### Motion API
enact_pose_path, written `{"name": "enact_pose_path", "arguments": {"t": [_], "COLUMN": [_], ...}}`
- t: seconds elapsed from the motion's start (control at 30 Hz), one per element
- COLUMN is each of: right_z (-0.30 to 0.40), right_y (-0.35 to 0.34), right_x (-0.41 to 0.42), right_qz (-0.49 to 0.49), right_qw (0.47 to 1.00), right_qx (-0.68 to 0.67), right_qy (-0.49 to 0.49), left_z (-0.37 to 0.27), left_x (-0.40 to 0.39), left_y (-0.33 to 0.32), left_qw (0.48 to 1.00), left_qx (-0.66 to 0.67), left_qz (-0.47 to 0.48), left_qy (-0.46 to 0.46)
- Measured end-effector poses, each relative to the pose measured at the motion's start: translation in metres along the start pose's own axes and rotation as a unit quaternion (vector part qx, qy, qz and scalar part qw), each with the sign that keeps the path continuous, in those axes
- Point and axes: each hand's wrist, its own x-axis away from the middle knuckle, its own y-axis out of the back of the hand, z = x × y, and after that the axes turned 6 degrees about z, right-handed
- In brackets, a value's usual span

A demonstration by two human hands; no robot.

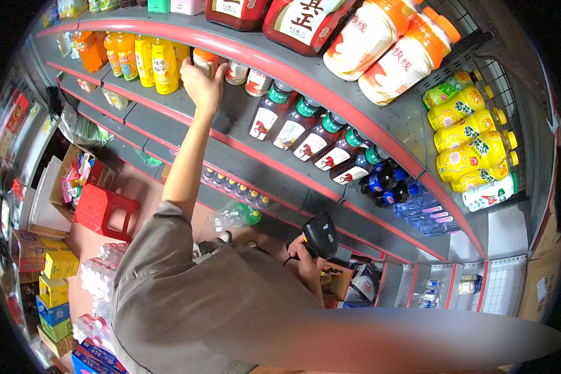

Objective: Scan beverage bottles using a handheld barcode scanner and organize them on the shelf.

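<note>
My left hand (203, 86) reaches into an upper shelf, fingers and thumb apart on either side of an orange-topped bottle (205, 60). Left of that hand stand yellow drink bottles (164, 68); to its right are white-and-red containers (236, 73). Farther right on the same shelf is a row of dark tea bottles (285, 124) with green caps. Low in front of my body, my right hand (307, 262) grips the handle of a black handheld barcode scanner (321, 236). A cable runs from the scanner's handle.
A red-edged shelf (243, 46) overhangs my left hand and bears large bottles (388, 37). On the floor are a red plastic stool (104, 210), wrapped bottle packs (98, 280) and a green-and-clear bottle bundle (236, 215). Stacked cartons (53, 304) line the left side.
</note>
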Motion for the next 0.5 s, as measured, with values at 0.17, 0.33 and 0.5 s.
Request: {"name": "enact_pose_path", "arguments": {"t": [0.17, 0.33, 0.5], "right_z": [0.005, -0.007, -0.025], "right_y": [-0.009, -0.003, 0.002], "right_x": [0.0, 0.004, 0.002], "right_qz": [-0.019, -0.034, 0.035], "right_qw": [1.0, 0.999, 0.999], "right_qx": [-0.01, -0.04, -0.021], "right_qy": [0.006, 0.008, 0.035], "left_z": [0.029, 0.036, 0.014], "left_x": [-0.002, 0.035, 0.084], "left_y": [-0.001, 0.028, 0.091], "left_qw": [0.999, 0.942, 0.664], "left_qx": [0.044, 0.315, 0.648], "left_qz": [0.008, 0.111, 0.243], "left_qy": [-0.005, -0.014, 0.284]}}
